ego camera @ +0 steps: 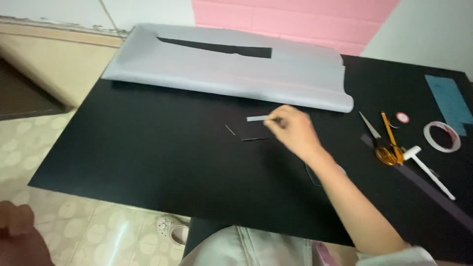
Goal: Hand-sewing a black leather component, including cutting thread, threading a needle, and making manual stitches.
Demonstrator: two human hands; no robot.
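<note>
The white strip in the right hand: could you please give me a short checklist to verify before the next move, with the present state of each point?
1. White strip is held at one end by the right hand: ok.
2. Strip's free end lies over the black table, apart from the grey sheet: ok.
3. The small black pieces lie near the fingers, uncovered: ok.
4. Scissors lie to the side, away from the working hand: ok.
5. Tape roll is within view on the table: ok.
6. Left hand is off the table, low at the frame edge; what it holds: cannot tell.
</note>
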